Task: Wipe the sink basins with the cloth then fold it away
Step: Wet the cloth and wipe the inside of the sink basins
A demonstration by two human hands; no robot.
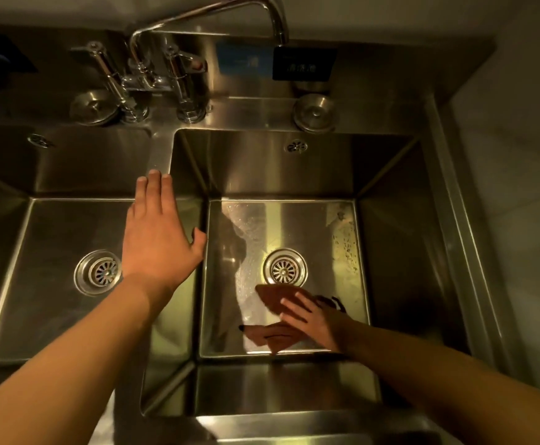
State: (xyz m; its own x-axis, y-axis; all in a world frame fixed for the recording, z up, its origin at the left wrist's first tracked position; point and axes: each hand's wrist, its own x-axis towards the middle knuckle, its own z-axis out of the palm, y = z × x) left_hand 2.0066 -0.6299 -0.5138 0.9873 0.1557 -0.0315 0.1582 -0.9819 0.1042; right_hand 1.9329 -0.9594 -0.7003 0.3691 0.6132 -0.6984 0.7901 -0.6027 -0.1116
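Right hand (318, 319), fingers straight, presses cloth (281, 295) onto right basin (294, 220) floor, near front edge. Left hand (158, 232), fingers straight and together, rests on the divider (161, 155).

This looks like a commercial kitchen's washing-up station. A stainless steel double sink (185, 146) fills the view, with deep square basins and a raised steel splashback behind it. Above the sink's divider rises a tall swivel faucet (198, 24), and beside the faucet two small label plates (304, 64) are fixed to the splashback.

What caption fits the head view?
Right hand presses cloth on right basin floor; left hand rests on divider.
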